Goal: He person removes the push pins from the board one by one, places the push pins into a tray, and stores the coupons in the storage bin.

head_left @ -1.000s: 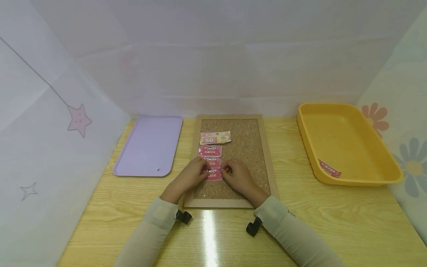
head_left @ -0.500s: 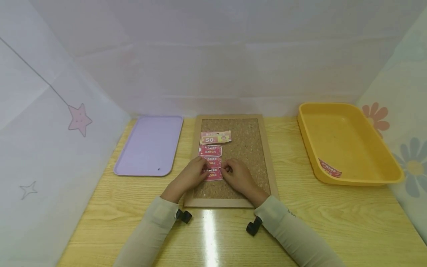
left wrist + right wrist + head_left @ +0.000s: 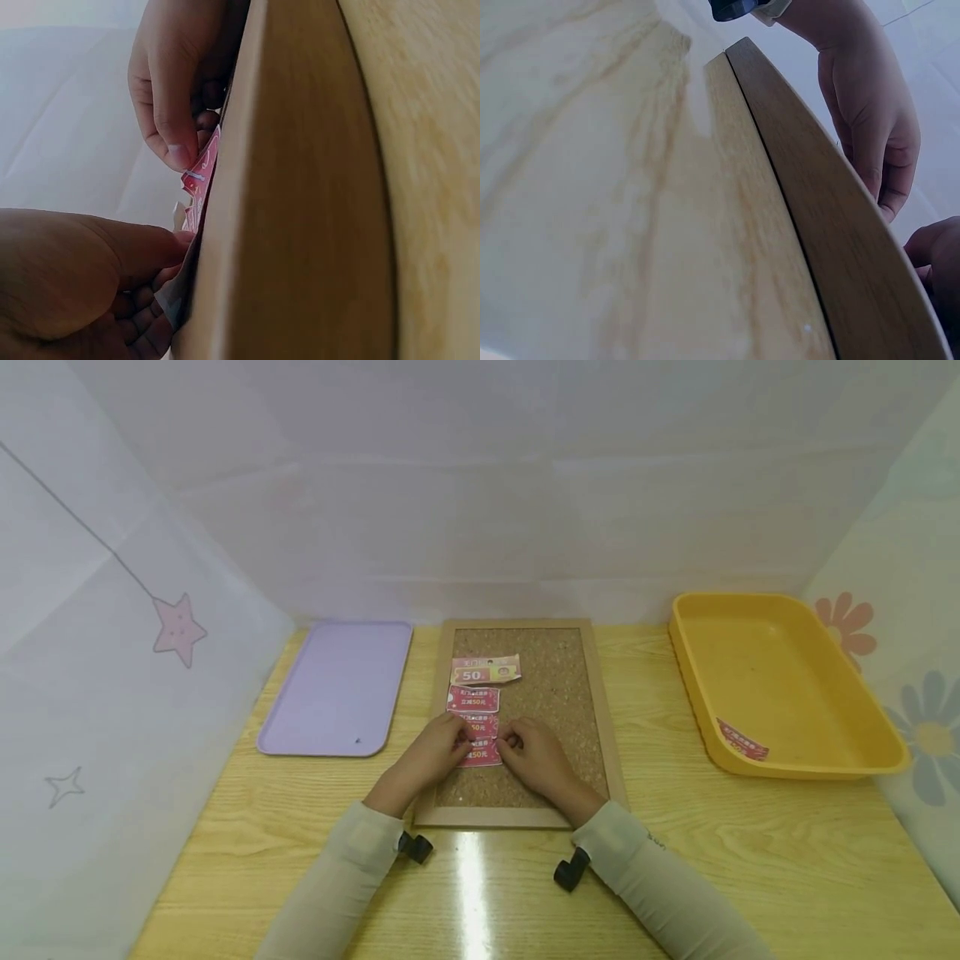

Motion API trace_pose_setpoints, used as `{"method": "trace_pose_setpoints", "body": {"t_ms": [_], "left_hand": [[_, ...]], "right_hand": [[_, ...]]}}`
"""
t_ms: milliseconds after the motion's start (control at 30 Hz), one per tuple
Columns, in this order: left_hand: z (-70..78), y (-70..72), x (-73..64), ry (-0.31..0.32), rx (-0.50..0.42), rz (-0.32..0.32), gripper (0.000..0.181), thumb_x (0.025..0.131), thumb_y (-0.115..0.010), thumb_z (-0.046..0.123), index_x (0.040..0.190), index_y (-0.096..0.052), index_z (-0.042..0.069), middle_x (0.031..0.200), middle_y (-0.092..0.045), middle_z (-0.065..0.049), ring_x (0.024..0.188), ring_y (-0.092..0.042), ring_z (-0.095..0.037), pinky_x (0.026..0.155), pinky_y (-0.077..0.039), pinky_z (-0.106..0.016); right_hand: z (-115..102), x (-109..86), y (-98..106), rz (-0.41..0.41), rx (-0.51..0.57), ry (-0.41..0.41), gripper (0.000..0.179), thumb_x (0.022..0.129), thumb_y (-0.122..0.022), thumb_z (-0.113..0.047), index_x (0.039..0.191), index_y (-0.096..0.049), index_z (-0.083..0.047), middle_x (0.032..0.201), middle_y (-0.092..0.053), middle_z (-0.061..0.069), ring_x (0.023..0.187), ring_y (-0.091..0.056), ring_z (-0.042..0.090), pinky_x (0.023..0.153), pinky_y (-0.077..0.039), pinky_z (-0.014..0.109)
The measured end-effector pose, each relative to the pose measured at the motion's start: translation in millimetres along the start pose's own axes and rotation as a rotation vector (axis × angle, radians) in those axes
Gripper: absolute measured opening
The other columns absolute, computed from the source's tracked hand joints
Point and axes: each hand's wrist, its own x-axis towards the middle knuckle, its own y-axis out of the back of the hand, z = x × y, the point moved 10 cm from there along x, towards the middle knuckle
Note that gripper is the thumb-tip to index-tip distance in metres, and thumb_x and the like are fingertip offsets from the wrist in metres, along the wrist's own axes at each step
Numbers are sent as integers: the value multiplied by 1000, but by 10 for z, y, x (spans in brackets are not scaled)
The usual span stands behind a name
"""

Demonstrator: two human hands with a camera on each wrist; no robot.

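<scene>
A framed cork board (image 3: 555, 710) lies on the table with a column of paper coupons along its left side. At the top is a pink and yellow coupon (image 3: 485, 671); two red coupons (image 3: 474, 699) follow below it. My left hand (image 3: 431, 750) pinches the left side of the lowest red coupon (image 3: 483, 753), its thumb over the paper. At that coupon's right edge, the curled fingers of my right hand (image 3: 538, 758) hold the corner. In the left wrist view the coupon (image 3: 196, 187) rises slightly tilted between both hands.
A lavender tray (image 3: 337, 685) lies left of the board, with a small dark speck near its front edge. On the right stands a yellow bin (image 3: 795, 693) with another red coupon (image 3: 742, 740) inside. White patterned cloth walls (image 3: 480, 527) surround the table (image 3: 675, 843).
Both hands stay at the lowest coupon, with only slight finger shifts on the left. The coupons, board, tray and bin keep their places.
</scene>
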Motion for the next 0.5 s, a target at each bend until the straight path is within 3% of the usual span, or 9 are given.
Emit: {"method": "trace_pose_setpoints", "body": {"t_ms": [500], "left_hand": [[-17,-22,9,-3,45,17,9,94,-66,16,96,-61,8,95,-54,-2,88,-55,-18,79,-49,-33]], "right_hand": [[-10,-1,11,-4,-3,-8,9,89,-70,-22,82,-65,-20,80,-56,-10,76,-50,10,68,-44,29]]}}
